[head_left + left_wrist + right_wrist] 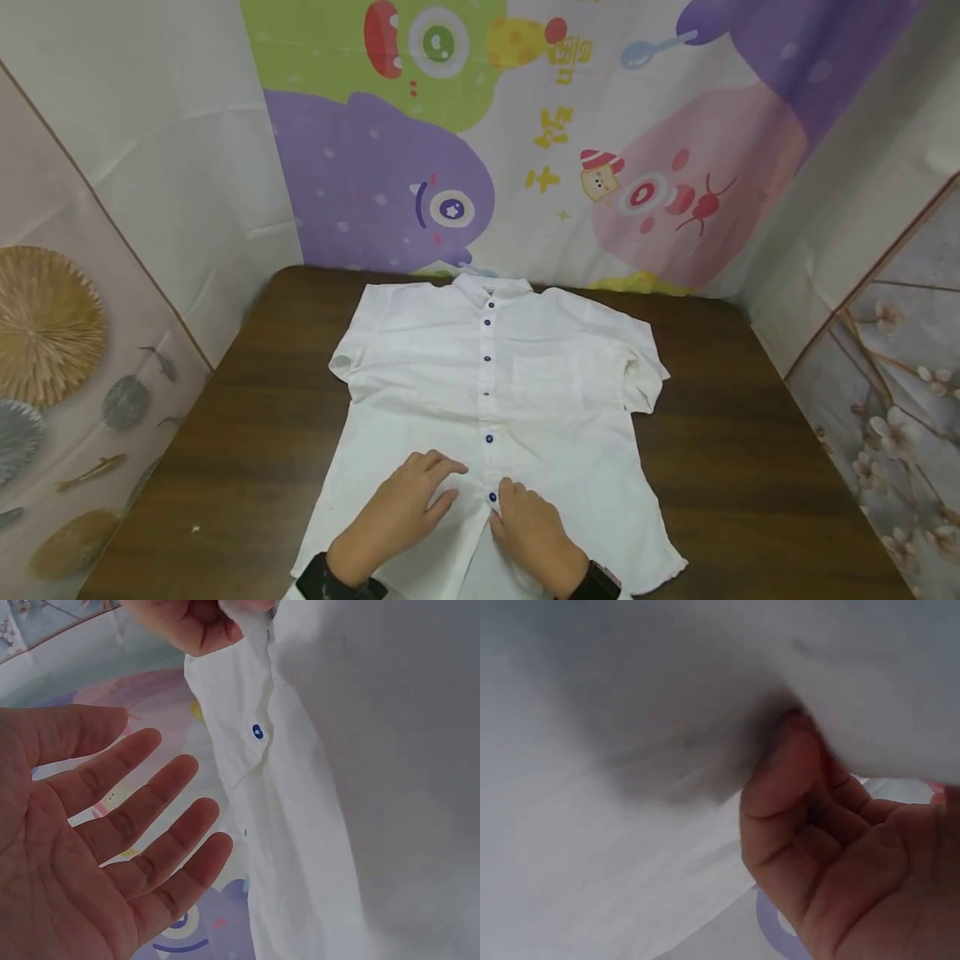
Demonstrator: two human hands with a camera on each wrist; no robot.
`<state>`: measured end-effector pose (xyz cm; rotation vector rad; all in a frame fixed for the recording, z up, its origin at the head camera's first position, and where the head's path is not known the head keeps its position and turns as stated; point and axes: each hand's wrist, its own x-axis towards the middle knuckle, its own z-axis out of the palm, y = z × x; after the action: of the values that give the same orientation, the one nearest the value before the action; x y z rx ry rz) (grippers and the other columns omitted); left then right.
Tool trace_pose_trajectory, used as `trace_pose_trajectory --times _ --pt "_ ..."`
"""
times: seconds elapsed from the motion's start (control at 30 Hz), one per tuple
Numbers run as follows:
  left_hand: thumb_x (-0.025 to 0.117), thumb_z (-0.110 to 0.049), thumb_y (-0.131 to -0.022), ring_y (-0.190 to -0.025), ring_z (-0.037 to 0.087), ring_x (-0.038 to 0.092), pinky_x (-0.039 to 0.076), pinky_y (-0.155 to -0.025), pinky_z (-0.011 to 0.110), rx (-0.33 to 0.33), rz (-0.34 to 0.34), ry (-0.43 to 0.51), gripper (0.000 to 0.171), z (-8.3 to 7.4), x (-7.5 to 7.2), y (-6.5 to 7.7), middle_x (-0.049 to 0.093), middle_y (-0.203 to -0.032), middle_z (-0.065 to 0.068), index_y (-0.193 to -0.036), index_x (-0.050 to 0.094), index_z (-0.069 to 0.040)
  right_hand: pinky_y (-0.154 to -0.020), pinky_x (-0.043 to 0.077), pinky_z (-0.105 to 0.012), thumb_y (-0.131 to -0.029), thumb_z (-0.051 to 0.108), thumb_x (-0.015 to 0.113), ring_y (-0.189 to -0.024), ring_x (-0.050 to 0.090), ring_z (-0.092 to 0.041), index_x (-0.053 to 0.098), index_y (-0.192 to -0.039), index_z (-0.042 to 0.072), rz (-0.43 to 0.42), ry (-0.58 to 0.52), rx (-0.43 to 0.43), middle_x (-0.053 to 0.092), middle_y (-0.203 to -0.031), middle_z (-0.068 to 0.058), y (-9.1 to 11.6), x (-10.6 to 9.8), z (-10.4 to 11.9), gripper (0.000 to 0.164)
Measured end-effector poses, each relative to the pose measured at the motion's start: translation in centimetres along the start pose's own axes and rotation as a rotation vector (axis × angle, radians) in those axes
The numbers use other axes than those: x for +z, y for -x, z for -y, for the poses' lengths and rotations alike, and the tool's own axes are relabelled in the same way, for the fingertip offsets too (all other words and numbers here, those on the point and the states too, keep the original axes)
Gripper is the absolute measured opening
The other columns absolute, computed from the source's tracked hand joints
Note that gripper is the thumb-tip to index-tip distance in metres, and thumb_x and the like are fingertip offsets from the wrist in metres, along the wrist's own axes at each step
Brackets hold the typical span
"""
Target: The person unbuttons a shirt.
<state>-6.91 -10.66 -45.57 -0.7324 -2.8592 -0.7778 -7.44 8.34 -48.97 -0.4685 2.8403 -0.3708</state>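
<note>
A white short-sleeved button-up shirt (420, 367) lies front up on the table, its collar (491, 289) at the far side. Dark blue buttons run down its placket. My right hand (532, 529) pinches the front edge just beside the lowest visible button (492, 497); in the right wrist view, cloth hides the fingertips of that hand (840, 855). To the left of the placket my left hand (408, 500) hovers over the shirt. Its fingers are spread and hold nothing, as the left wrist view shows of that hand (90, 825). Below the lowest button the front parts.
The brown wooden table (217, 467) extends on both sides of the shirt. Behind it hangs a cloth with cartoon monsters (390, 175). Patterned panels (885, 400) flank the table. I wear a dark band (337, 579) on the left wrist and another (596, 582) on the right.
</note>
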Motion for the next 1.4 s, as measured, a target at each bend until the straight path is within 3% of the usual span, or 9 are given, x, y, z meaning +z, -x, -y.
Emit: trace_pose_trajectory --times 0.17,0.4,0.57,0.83,0.9,1.07,1.23,1.4 --pt "0.063 -0.017 -0.087 -0.089 0.016 0.053 0.047 -0.076 0.032 0.000 0.004 0.008 0.021 0.0 0.1 0.0 0.060 -0.103 -0.002 -0.108 0.063 -0.014 -0.047 0.040 -0.027 -0.089 0.015 0.057 -0.055 0.054 -0.013 0.055 -0.088 0.004 -0.049 -0.037 -0.054 0.058 -0.067 -0.006 0.0 -1.2 -0.2 0.011" --pt "0.063 -0.018 -0.087 -0.094 0.019 0.053 0.048 -0.080 0.034 -0.005 -0.004 0.019 0.023 -0.1 0.4 -1.0 0.060 -0.105 0.002 -0.109 0.062 -0.011 -0.047 0.038 -0.023 -0.089 0.013 0.058 -0.052 0.050 -0.007 0.059 -0.092 0.004 -0.138 -0.127 -0.061 0.064 -0.069 -0.006 0.0 -4.0 -0.3 0.010" --pt "0.064 -0.026 -0.087 -0.102 0.020 0.055 0.048 -0.085 0.035 -0.016 -0.021 0.060 0.031 -0.7 0.5 -2.6 0.058 -0.112 0.003 -0.113 0.059 -0.011 -0.047 0.038 -0.020 -0.088 0.011 0.059 -0.052 0.048 -0.006 0.059 -0.089 0.004 -0.274 -0.153 -0.107 0.062 -0.067 -0.003 0.0 -5.9 -0.4 0.007" --pt "0.060 -0.033 -0.090 -0.076 0.010 0.060 0.049 -0.064 0.022 -0.015 -0.128 0.241 0.035 -2.5 -0.4 -5.9 0.059 -0.110 0.001 -0.119 0.055 -0.013 -0.048 0.036 -0.017 -0.090 0.010 0.059 -0.053 0.041 -0.004 0.056 -0.090 0.005 -0.484 -0.263 -0.166 0.048 -0.062 0.005 0.0 -9.4 0.1 0.005" --pt "0.058 -0.032 -0.091 -0.076 0.009 0.060 0.049 -0.065 0.022 -0.017 -0.149 0.318 0.032 -3.1 -0.8 -6.7 0.061 -0.108 0.001 -0.117 0.056 -0.012 -0.050 0.038 -0.018 -0.090 0.010 0.059 -0.055 0.041 -0.005 0.056 -0.091 0.005 -0.541 -0.282 -0.180 0.047 -0.063 0.005 0.0 -10.1 0.1 0.006" --pt "0.058 -0.020 -0.092 -0.081 0.013 0.063 0.053 -0.075 0.026 0.031 -0.214 0.518 0.021 -4.1 -1.6 -8.4 0.062 -0.101 0.005 -0.108 0.059 -0.007 -0.061 0.050 -0.030 -0.089 0.009 0.060 -0.070 0.058 -0.014 0.057 -0.095 0.003 -0.675 -0.334 -0.210 0.062 -0.077 -0.004 0.1 -11.4 0.0 0.009" --pt "0.062 -0.018 -0.089 -0.079 0.012 0.058 0.053 -0.075 0.027 0.045 -0.280 0.570 0.016 -4.9 -1.9 -9.1 0.062 -0.095 0.005 -0.100 0.062 -0.006 -0.066 0.051 -0.034 -0.089 0.009 0.061 -0.076 0.061 -0.018 0.057 -0.095 0.002 -0.699 -0.366 -0.204 0.064 -0.083 -0.007 0.5 -11.9 -0.3 0.010" --pt "0.066 -0.015 -0.085 -0.069 0.011 0.053 0.049 -0.063 0.030 0.052 -0.333 0.552 0.015 -5.3 -1.9 -9.1 0.060 -0.085 0.005 -0.096 0.064 -0.005 -0.068 0.050 -0.035 -0.090 0.011 0.059 -0.077 0.059 -0.017 0.056 -0.095 0.002 -0.672 -0.414 -0.165 0.063 -0.083 -0.007 0.5 -11.9 -0.7 0.011"
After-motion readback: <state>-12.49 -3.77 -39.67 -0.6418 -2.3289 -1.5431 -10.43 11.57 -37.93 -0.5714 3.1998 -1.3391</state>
